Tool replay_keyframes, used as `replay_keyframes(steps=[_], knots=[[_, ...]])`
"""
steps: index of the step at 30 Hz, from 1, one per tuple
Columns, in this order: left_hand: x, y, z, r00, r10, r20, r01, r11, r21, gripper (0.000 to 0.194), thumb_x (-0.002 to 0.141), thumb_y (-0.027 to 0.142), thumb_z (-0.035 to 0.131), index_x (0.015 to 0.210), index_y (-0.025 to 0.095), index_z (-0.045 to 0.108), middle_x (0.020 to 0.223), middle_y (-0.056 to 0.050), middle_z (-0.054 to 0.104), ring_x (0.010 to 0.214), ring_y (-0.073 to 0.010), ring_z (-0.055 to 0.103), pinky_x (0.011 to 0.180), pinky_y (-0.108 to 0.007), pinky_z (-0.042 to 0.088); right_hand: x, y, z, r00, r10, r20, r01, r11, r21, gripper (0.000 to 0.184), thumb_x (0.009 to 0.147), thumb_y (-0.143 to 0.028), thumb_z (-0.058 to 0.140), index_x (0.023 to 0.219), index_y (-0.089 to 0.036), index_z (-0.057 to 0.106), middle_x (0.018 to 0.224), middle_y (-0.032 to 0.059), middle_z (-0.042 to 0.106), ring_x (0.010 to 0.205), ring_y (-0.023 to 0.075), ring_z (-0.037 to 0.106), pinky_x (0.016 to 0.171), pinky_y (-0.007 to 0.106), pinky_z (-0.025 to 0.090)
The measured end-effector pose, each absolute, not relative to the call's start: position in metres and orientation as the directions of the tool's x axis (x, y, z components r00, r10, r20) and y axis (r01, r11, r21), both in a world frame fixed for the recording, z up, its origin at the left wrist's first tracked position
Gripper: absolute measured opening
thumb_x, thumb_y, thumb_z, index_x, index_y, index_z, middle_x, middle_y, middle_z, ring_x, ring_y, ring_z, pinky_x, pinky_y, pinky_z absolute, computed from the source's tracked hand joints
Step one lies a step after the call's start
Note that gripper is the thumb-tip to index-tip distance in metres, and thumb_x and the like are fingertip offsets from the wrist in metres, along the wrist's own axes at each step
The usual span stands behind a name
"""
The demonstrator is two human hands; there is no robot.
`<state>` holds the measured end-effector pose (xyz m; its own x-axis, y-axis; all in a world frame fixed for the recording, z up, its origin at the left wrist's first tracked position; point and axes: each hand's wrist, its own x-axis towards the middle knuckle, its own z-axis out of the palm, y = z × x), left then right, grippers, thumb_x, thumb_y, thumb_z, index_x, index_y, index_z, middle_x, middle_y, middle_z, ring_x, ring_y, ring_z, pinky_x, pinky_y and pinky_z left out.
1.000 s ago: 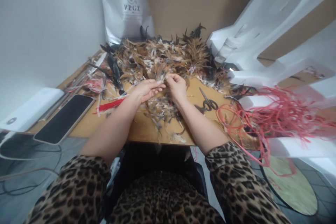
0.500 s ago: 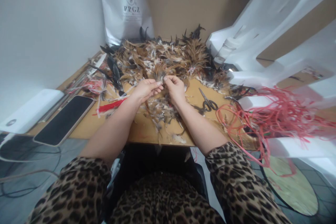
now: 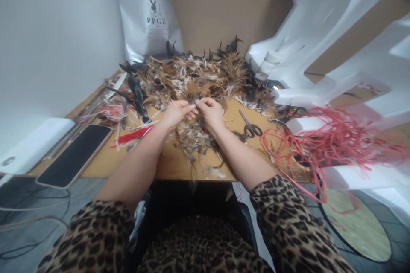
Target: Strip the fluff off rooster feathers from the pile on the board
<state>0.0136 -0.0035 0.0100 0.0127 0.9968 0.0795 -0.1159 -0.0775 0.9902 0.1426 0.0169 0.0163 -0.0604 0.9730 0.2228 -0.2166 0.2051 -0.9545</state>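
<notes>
My left hand (image 3: 177,113) and my right hand (image 3: 210,114) meet over the middle of the table, fingertips pinched close together. Between them is the base of a small bunch of brown feathers (image 3: 193,90), whose tips fan away from me. Behind it lies a broad heap of brown, white and black feathers (image 3: 188,68), so the bunch's far edge blends in. Loose feather scraps (image 3: 198,138) are scattered below my wrists. A pair of dark-handled scissors (image 3: 250,124) rests to the right of my right hand.
Red strips (image 3: 346,136) spill over white foam pieces on the right. A red bundle of threads (image 3: 133,135) lies left of my left forearm. Farther left are a phone (image 3: 75,155) and a white power bank (image 3: 38,145). A white bag (image 3: 150,30) stands behind the heap.
The view has shifted slightly, so the tabletop sits a little lower and to the left. My fingertips have drawn closer together at the base of the feathers.
</notes>
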Motion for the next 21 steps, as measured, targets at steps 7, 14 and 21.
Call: replay_keyframes(steps=[7, 14, 21], knots=[[0.013, -0.005, 0.014, 0.020, 0.998, 0.057, -0.109, -0.055, 0.993, 0.025, 0.067, 0.033, 0.071, 0.064, 0.009, 0.065, 0.057, -0.005, 0.064, 0.046, -0.0060, 0.054, 0.048, -0.017, 0.042, 0.147, 0.020, 0.023, -0.155, 0.975, 0.157, -0.204, 0.124, -0.971, 0.028, 0.059, -0.041, 0.071, 0.066, -0.016, 0.060, 0.058, -0.0045, 0.056, 0.054, 0.0062, 0.044, 0.057, 0.021, 0.039], [0.011, -0.005, 0.021, -0.082, 0.997, -0.012, -0.278, -0.012, 0.960, 0.018, 0.069, 0.024, 0.070, 0.077, 0.008, 0.066, 0.067, -0.006, 0.066, 0.049, -0.0033, 0.054, 0.048, -0.013, 0.041, 0.206, 0.064, 0.028, -0.014, 0.958, 0.286, 0.144, 0.285, -0.948, 0.024, 0.063, -0.035, 0.065, 0.071, -0.013, 0.065, 0.064, -0.0012, 0.061, 0.056, 0.0078, 0.049, 0.058, 0.021, 0.041], [0.010, -0.005, 0.020, -0.082, 0.996, -0.029, -0.315, 0.002, 0.949, 0.016, 0.069, 0.022, 0.071, 0.072, 0.008, 0.065, 0.064, -0.005, 0.065, 0.049, -0.0030, 0.054, 0.048, -0.012, 0.042, 0.224, 0.071, 0.021, -0.227, 0.950, 0.215, 0.692, 0.313, -0.651, 0.018, 0.068, -0.025, 0.057, 0.069, -0.011, 0.068, 0.062, 0.0031, 0.064, 0.059, 0.0116, 0.054, 0.059, 0.022, 0.040]])
